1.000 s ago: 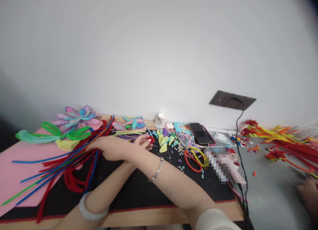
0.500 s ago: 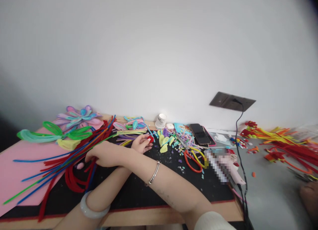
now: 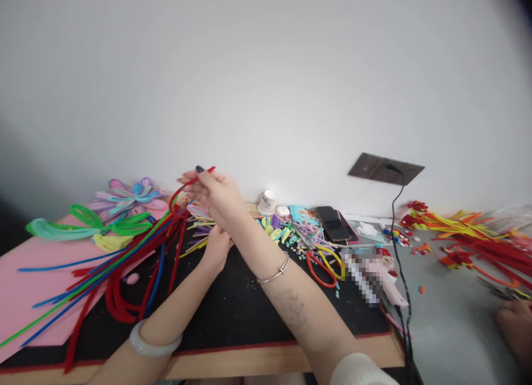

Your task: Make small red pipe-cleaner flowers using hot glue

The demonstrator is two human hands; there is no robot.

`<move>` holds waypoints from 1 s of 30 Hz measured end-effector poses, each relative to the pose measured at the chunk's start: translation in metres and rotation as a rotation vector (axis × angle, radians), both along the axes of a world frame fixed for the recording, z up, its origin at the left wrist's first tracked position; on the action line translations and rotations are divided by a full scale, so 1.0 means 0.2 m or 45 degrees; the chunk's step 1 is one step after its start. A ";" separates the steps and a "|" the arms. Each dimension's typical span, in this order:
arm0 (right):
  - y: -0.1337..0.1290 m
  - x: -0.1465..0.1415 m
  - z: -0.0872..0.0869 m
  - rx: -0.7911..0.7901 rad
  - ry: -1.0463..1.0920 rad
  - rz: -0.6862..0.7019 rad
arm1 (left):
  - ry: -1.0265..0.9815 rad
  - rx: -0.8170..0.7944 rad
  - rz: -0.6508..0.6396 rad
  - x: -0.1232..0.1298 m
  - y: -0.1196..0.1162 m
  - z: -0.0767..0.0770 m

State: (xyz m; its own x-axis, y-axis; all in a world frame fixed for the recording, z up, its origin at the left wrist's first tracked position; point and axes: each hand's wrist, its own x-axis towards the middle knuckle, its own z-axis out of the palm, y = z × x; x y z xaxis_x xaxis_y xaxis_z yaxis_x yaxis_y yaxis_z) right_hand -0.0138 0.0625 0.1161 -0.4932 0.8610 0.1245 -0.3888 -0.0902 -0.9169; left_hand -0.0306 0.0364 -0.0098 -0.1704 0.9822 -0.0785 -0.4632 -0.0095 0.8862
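My right hand (image 3: 216, 194) is raised over the left end of the bundle, palm side up, with a red pipe cleaner (image 3: 192, 181) pinched between thumb and fingers. The pipe cleaner bends down toward a bundle of red, blue and green pipe cleaners (image 3: 137, 242) on the table. Below the right wrist, my left hand (image 3: 218, 246) is closed, its fingertips partly covered by my right arm. What it holds is hidden. Several curved red pipe cleaners (image 3: 120, 304) lie to the left of my left forearm.
Pipe-cleaner flowers (image 3: 133, 199) lie on pink sheets (image 3: 33, 296) at left. A paper cup (image 3: 269, 201), phones (image 3: 332, 224), scissors with orange handles (image 3: 322, 271) and a pink glue gun (image 3: 388, 288) stand or lie rightward. A black cable (image 3: 394, 208) hangs down. Another person's hand (image 3: 515, 324) is at far right.
My right hand has risen from the bundle up and to the right, drawing out a red pipe cleaner. My left hand has moved left; the small red piece it held no longer shows.
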 end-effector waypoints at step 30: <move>0.21 0.94 -0.11 0.511 -1.678 -0.990 | 0.027 -0.070 -0.021 0.06 -0.03 -0.01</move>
